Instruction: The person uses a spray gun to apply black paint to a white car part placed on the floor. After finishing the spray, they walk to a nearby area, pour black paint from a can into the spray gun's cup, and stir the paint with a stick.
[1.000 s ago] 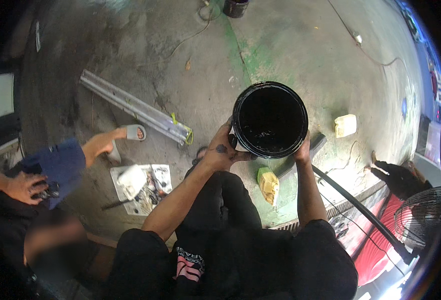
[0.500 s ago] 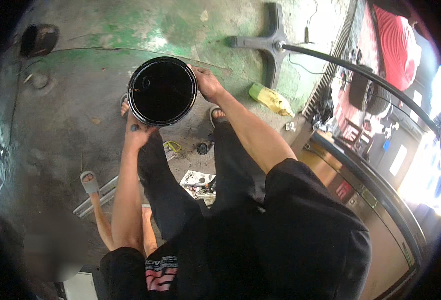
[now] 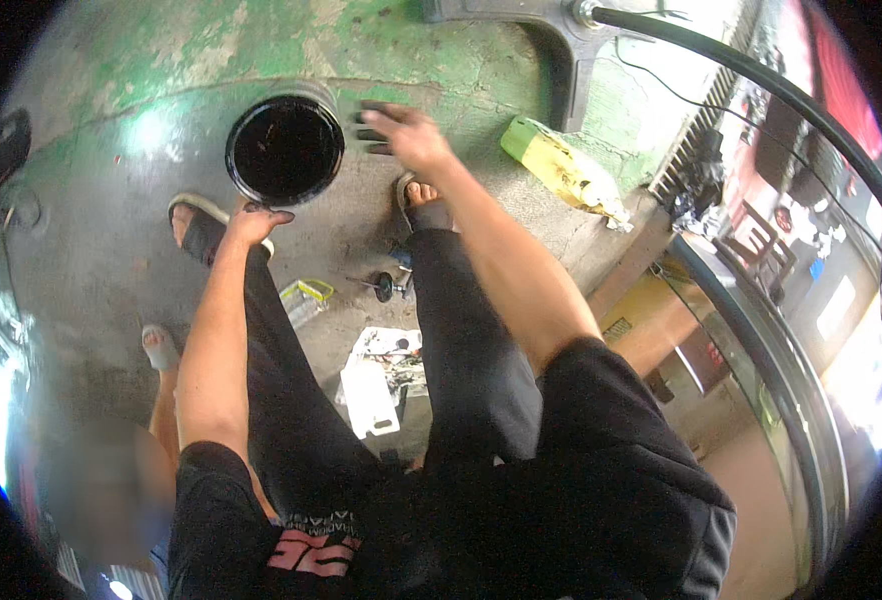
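Observation:
A round bucket [image 3: 286, 150] filled with dark, glossy liquid appears upright in front of my feet, its rim smeared black. My left hand [image 3: 253, 224] is at the bucket's near edge, thumb stretched out along it; its other fingers are partly hidden, and its fingertips are blackened. To the right of the bucket, my right hand [image 3: 408, 138] is apart from the rim, with blackened fingers spread and nothing in them. On the floor between my legs lie a black round part [image 3: 387, 287] with a stem and a clear package [image 3: 306, 298] with a yellow-green edge.
A stained white sheet [image 3: 371, 400] with small parts lies between my legs. At right are a yellow-green plastic bottle [image 3: 561, 165], a grey stand base [image 3: 561, 60] with a long black pole [image 3: 731, 62], and a cardboard box [image 3: 651, 310]. Another person [image 3: 111, 490] is at lower left.
My right hand has let go of the bucket and moved off to its right. The bucket looks smaller and lower, and my left hand has shifted to its near edge.

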### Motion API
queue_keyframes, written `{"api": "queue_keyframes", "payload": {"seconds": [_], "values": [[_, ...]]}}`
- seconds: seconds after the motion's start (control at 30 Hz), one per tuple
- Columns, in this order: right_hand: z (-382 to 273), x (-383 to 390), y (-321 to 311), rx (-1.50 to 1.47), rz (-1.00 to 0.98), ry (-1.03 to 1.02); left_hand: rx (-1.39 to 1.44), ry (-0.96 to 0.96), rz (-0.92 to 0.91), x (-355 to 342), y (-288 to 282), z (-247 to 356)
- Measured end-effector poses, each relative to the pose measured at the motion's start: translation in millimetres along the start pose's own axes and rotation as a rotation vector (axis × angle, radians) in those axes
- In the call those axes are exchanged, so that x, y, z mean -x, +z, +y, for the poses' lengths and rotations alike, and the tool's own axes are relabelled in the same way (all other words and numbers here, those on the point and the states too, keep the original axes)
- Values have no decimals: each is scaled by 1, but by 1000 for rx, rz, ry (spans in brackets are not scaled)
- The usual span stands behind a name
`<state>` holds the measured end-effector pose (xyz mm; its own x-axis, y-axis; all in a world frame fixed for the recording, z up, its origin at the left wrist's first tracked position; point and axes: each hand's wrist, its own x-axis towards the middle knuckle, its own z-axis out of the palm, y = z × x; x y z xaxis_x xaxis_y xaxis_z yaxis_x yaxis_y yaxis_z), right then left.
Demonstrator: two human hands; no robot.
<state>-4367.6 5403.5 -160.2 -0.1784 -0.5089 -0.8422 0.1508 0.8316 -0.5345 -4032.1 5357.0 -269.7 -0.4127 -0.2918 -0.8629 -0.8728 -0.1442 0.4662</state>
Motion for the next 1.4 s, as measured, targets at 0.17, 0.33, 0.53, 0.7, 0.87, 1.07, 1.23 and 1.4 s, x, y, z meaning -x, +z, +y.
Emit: {"api": "queue_keyframes", "payload": {"seconds": [0.17, 0.33, 0.53, 0.7, 0.87, 1.07, 1.23, 1.4], "values": [[45, 148, -196, 531, 535, -272, -89, -233, 399, 122, 22, -6], [126, 194, -333, 1117, 223, -12, 599, -264, 688, 230, 29, 27], [144, 176, -341, 1198, 239, -97, 205, -478, 759, 277, 67, 54], [75, 206, -294, 1186, 128, -586, 334, -473, 794, 327, 137, 24], [5, 238, -237, 1217, -24, -851, 549, -506, 885, 365, 232, 8], [-61, 222, -136, 1453, -58, -1040, 973, -432, 940, 392, 347, 15], [-109, 186, -31, 1620, -59, -798, 1109, -506, 939, 434, 465, 6], [-127, 139, 41, 1817, -119, -638, 1120, -836, 788, 458, 547, 16]]}}
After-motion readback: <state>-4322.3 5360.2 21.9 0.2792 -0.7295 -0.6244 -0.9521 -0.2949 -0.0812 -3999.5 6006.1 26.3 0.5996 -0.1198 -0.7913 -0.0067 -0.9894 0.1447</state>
